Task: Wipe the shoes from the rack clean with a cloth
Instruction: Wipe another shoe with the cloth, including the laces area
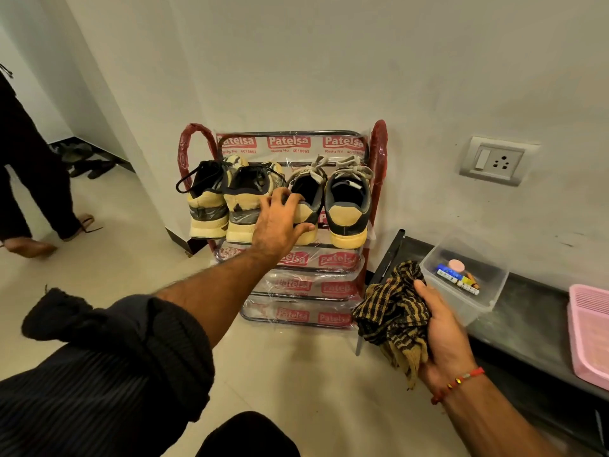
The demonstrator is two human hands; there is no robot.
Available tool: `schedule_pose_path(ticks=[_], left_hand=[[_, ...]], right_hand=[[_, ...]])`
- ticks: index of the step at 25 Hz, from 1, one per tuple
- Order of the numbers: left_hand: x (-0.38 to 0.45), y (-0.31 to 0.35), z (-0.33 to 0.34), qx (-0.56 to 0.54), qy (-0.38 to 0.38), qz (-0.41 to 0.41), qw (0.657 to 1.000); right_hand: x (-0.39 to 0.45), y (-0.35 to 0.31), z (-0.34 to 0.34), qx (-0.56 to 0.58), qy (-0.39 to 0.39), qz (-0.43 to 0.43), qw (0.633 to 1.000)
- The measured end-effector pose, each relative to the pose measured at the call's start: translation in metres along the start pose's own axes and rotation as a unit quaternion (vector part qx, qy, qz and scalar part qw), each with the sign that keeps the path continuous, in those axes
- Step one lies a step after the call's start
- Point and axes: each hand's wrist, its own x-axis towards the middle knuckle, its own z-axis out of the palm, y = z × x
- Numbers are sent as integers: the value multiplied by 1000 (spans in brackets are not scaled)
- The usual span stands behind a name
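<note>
While four shoes sit heels-out on the top shelf, the scene reads:
Clear tub: on the dark bench; holds a pink round item and small batteries.
Pink tray: at the bench's right edge; contents cannot be told.
Rack: red-sided, against the wall, shelves wrapped in printed plastic.
Shoes: tan and dark grey, pale soles.
Third shoe: heel under the left hand, grip closing on it.
Cloth: brown-and-black striped, bunched in the right hand, grip closed around it.

Warm, even indoor light; wide-angle edges bend.
</note>
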Motion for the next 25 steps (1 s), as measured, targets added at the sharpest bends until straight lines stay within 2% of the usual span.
schedule_pose_path(ticks=[3, 5, 8, 9, 11, 13, 15, 17, 21, 25], left_hand=[[6, 6, -2, 31, -8, -6, 999], [8, -1, -14, 68, 26, 7, 997], [17, -31, -45, 176, 39, -19, 983], [21, -42, -55, 199, 13, -43, 979], [28, -57, -73, 191, -98, -78, 974], [35, -63, -86, 176, -216, -71, 958], [42, -61, -96, 145, -264, -50, 952], [44, -59, -101, 119, -245, -42, 961], [38, -51, -120, 174, -131, -34, 975], [29, -34, -162, 102, -98, -55, 988]], right_hand=[[1, 0, -1, -3, 0, -4, 1000], [1, -1, -3, -2, -2, 1, 1000], [1, -4, -6, 19, 3, -6, 1000], [0, -5, -7, 23, 4, -11, 1000], [-1, -6, -7, 25, 5, -14, 1000], [-2, -5, -7, 20, 6, -16, 1000], [-2, -5, -7, 12, 13, -18, 1000], [-3, -6, -7, 8, 18, -17, 1000], [-9, -10, -10, 4, 15, -18, 1000], [-17, -16, -13, 16, 14, -27, 999]])
